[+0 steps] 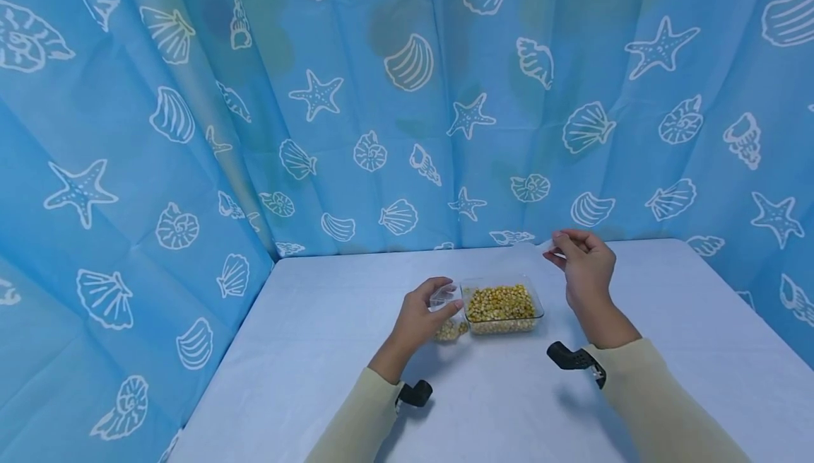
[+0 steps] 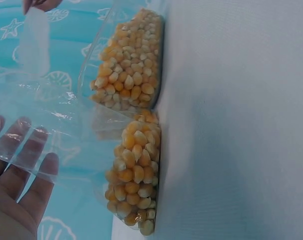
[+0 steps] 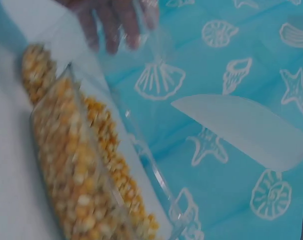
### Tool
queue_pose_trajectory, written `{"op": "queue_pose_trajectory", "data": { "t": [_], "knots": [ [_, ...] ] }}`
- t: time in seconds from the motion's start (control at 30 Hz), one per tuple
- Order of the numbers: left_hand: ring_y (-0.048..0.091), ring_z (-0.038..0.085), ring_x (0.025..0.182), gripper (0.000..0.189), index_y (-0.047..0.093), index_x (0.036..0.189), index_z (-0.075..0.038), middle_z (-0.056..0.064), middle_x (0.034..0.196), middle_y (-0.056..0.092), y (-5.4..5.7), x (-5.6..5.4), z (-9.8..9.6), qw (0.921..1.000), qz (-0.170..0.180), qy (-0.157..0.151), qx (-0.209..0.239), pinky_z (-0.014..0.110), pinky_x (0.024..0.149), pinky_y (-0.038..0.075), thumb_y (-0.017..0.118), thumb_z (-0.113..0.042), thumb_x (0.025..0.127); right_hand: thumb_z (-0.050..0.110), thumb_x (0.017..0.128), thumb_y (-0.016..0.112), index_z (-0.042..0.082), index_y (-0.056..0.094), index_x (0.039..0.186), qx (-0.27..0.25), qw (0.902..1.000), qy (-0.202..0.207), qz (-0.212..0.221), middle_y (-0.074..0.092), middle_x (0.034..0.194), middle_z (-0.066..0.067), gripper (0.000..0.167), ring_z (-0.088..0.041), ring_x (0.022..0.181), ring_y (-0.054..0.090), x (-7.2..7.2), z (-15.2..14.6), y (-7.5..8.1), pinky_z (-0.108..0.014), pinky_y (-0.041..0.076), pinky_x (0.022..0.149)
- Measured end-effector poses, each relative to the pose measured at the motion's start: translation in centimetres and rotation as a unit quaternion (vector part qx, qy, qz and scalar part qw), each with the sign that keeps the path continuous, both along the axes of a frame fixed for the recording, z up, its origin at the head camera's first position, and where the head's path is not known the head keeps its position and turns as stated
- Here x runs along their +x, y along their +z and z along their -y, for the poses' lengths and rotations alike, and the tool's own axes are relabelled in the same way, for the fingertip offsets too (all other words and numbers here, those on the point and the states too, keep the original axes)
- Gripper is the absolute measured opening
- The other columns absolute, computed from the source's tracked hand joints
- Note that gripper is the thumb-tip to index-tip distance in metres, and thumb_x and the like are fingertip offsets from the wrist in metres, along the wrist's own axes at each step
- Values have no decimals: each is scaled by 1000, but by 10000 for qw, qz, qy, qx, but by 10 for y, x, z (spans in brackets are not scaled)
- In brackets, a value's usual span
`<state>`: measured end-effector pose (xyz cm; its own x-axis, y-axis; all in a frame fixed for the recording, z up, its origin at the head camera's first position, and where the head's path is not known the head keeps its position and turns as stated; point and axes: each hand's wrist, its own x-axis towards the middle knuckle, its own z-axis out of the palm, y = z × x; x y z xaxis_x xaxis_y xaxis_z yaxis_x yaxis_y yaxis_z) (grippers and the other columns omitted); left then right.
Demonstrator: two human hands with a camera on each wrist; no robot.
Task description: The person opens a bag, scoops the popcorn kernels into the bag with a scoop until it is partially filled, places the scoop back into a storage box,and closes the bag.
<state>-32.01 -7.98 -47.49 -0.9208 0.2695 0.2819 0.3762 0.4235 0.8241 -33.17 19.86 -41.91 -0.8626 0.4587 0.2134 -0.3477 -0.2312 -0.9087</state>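
Note:
A clear plastic bag [image 2: 133, 180] with corn kernels in its bottom stands on the table. My left hand [image 1: 416, 318] holds it near the open top, the thumb on the near side and fingers [image 2: 34, 150] showing through the film. Right beside the bag is a rectangular glass container [image 1: 539, 312], filled with yellow corn kernels [image 1: 502, 302]. My right hand [image 1: 588, 268] pinches a translucent white scoop [image 3: 251, 127] by its end, raised beyond the container's right side. No kernels show on the scoop.
A white cloth [image 1: 305, 350] covers the table. Behind and to the left hangs a blue curtain [image 1: 356, 95] with white shells and starfish, close to the table's back edge. Black wrist cameras [image 1: 416, 394] sit on both sleeves.

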Motion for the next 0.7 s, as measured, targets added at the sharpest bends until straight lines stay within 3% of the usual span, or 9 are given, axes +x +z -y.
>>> {"op": "queue_pose_trajectory", "data": {
  "t": [0.33, 0.53, 0.7],
  "knots": [
    [49, 18, 126, 49, 58, 132, -15, -10, 121, 63, 1, 1, -1, 9999, 126, 79, -85, 46, 98, 44, 66, -42, 92, 19, 92, 69, 5, 64, 109, 912, 9930, -473, 577, 63, 99, -10, 23, -16, 81, 63, -1, -16, -18, -23, 55, 66],
    [50, 18, 125, 46, 58, 132, -13, -10, 121, 64, 1, 0, 0, 10000, 37, 53, -48, 45, 98, 44, 66, -37, 93, 24, 96, 63, 3, 62, 114, 1996, 9744, -744, 714, 62, 96, -7, 28, -15, 83, 64, 3, -19, -21, -19, 54, 68],
    [51, 17, 124, 44, 58, 131, -16, -10, 120, 64, 0, 0, 1, 10000, 21, 50, -41, 44, 97, 45, 66, -37, 93, 25, 97, 62, 3, 63, 114, 2543, 9616, -827, 619, 63, 97, -8, 28, -14, 80, 64, 4, -17, -22, -16, 52, 69]
  ]
}}
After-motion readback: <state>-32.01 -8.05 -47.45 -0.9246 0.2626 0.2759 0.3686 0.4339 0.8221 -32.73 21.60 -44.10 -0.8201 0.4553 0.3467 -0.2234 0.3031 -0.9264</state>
